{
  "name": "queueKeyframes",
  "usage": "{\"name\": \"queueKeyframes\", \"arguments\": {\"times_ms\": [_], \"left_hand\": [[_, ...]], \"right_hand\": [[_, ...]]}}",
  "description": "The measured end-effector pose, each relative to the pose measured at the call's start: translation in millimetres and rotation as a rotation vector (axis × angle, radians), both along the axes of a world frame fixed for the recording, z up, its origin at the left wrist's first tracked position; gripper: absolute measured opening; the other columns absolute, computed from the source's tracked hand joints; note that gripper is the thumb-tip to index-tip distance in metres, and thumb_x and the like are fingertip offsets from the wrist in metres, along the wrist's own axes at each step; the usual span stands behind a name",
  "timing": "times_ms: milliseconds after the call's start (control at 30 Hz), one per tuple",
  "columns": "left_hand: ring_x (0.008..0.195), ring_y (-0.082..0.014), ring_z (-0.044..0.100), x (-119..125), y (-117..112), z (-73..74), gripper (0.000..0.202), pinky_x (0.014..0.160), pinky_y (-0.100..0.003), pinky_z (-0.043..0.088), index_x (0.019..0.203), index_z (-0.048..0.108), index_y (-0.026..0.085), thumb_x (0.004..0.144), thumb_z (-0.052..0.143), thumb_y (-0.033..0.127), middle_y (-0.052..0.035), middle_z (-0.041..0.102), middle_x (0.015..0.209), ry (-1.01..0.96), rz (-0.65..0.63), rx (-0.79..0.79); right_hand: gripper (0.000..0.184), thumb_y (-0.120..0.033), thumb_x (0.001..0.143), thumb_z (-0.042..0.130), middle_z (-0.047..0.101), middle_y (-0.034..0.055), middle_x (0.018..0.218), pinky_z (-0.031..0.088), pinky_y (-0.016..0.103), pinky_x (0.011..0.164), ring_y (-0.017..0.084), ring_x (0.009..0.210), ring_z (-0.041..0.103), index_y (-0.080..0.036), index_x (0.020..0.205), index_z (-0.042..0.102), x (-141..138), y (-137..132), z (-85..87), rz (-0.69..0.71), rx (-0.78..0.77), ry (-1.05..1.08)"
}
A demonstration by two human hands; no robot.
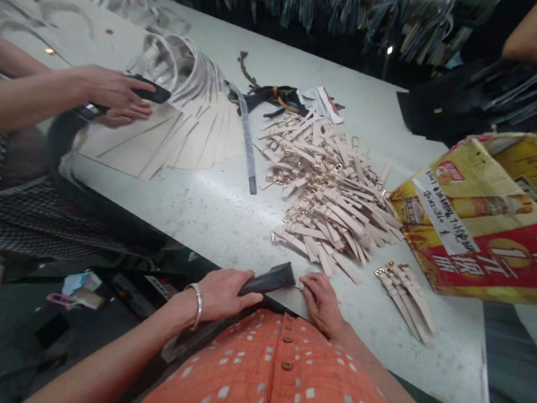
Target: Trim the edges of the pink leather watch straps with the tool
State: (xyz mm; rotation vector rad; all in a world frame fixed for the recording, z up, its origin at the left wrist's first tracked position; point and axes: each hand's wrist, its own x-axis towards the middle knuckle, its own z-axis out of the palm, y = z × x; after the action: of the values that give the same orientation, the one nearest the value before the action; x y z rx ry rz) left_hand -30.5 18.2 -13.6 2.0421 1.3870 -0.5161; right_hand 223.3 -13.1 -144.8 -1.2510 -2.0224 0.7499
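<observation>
Left hand (221, 294) grips dark tapered tool (268, 279) at near table edge (218, 221); right hand (321, 304) open beside pale leather straps (327, 195); careless nudge could spill loose pile.

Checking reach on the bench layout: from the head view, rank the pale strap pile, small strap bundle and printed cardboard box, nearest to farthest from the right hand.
From the right hand:
1. Pale strap pile, directly ahead of it.
2. Small strap bundle, to its right on the table.
3. Printed cardboard box, farther right, beyond the bundle.
</observation>
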Motion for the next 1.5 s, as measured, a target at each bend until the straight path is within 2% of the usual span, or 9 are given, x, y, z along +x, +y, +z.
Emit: {"name": "queueKeyframes", "arguments": {"times_ms": [200, 400, 500, 600, 833, 1067, 1300, 1500], "left_hand": [[0.078, -0.0280, 0.064, -7, -8, 8.1, 0.051, 0.065, -0.035, 0.046, 0.100, 0.055, 0.022, 0.082, 0.029, 0.061, -0.0099, 0.067, 0.084, 0.073, -0.052, 0.048], [0.079, -0.0296, 0.064, 21, -23, 5.3, 0.049, 0.066, -0.038, 0.046, 0.101, 0.053, 0.022, 0.082, 0.029, 0.060, -0.0106, 0.067, 0.086, 0.039, -0.099, 0.086], [0.079, -0.0294, 0.064, 37, -25, 6.3, 0.048, 0.066, -0.038, 0.047, 0.101, 0.052, 0.021, 0.082, 0.030, 0.059, -0.0111, 0.068, 0.087, 0.055, -0.093, 0.095], [0.079, -0.0279, 0.064, 43, -24, 8.8, 0.047, 0.067, -0.037, 0.047, 0.101, 0.052, 0.020, 0.082, 0.032, 0.058, -0.0111, 0.068, 0.086, 0.075, -0.081, 0.085], [0.077, -0.0310, 0.065, 31, -23, 9.4, 0.049, 0.064, -0.041, 0.048, 0.102, 0.052, 0.020, 0.082, 0.029, 0.058, -0.0121, 0.068, 0.085, 0.084, -0.135, 0.124], [0.078, -0.0304, 0.065, 44, -19, 6.2, 0.045, 0.065, -0.040, 0.048, 0.099, 0.052, 0.020, 0.082, 0.032, 0.056, -0.0117, 0.068, 0.085, 0.060, -0.131, 0.112], [0.078, -0.0282, 0.065, 21, -15, 9.4, 0.046, 0.064, -0.035, 0.046, 0.100, 0.051, 0.022, 0.084, 0.027, 0.058, -0.0101, 0.068, 0.084, 0.130, -0.012, 0.125], [0.080, -0.0287, 0.065, 16, -20, 11.9, 0.046, 0.067, -0.037, 0.047, 0.101, 0.053, 0.022, 0.083, 0.030, 0.057, -0.0101, 0.068, 0.085, 0.098, -0.046, 0.097]], "right_hand": [[0.025, -0.018, 0.086, 0.046, 0.057, 0.0094, 0.101, 0.046, 0.040, 0.086, 0.021, 0.097, 0.052, -0.020, 0.109, 0.057, 1, 0, -1.6, -0.028, -0.009, 0.058], [0.024, -0.018, 0.085, 0.048, 0.057, 0.0094, 0.105, 0.046, 0.040, 0.088, 0.020, 0.100, 0.053, -0.021, 0.106, 0.059, 1, 0, -6.3, -0.063, -0.003, 0.104], [0.024, -0.016, 0.085, 0.045, 0.058, 0.0094, 0.104, 0.047, 0.039, 0.088, 0.020, 0.100, 0.053, -0.020, 0.104, 0.059, 1, 1, -9.9, -0.076, 0.002, 0.125], [0.025, -0.015, 0.085, 0.043, 0.058, 0.0096, 0.104, 0.048, 0.038, 0.087, 0.019, 0.100, 0.054, -0.020, 0.102, 0.061, 2, 1, -12.3, -0.095, 0.009, 0.137], [0.026, -0.015, 0.083, 0.045, 0.058, 0.0104, 0.105, 0.048, 0.040, 0.087, 0.020, 0.100, 0.054, -0.020, 0.103, 0.061, 2, 2, -12.0, -0.097, 0.031, 0.115], [0.027, -0.013, 0.083, 0.043, 0.058, 0.0104, 0.106, 0.048, 0.040, 0.088, 0.020, 0.101, 0.054, -0.020, 0.104, 0.060, 1, 2, -10.8, -0.097, 0.029, 0.116], [0.029, -0.013, 0.084, 0.042, 0.058, 0.0102, 0.105, 0.048, 0.040, 0.087, 0.020, 0.101, 0.054, -0.021, 0.105, 0.061, 2, 2, -10.1, -0.102, 0.027, 0.096], [0.028, -0.013, 0.084, 0.042, 0.058, 0.0104, 0.105, 0.047, 0.040, 0.088, 0.020, 0.101, 0.054, -0.021, 0.103, 0.061, -1, 2, -8.9, -0.121, 0.017, 0.110]]}}
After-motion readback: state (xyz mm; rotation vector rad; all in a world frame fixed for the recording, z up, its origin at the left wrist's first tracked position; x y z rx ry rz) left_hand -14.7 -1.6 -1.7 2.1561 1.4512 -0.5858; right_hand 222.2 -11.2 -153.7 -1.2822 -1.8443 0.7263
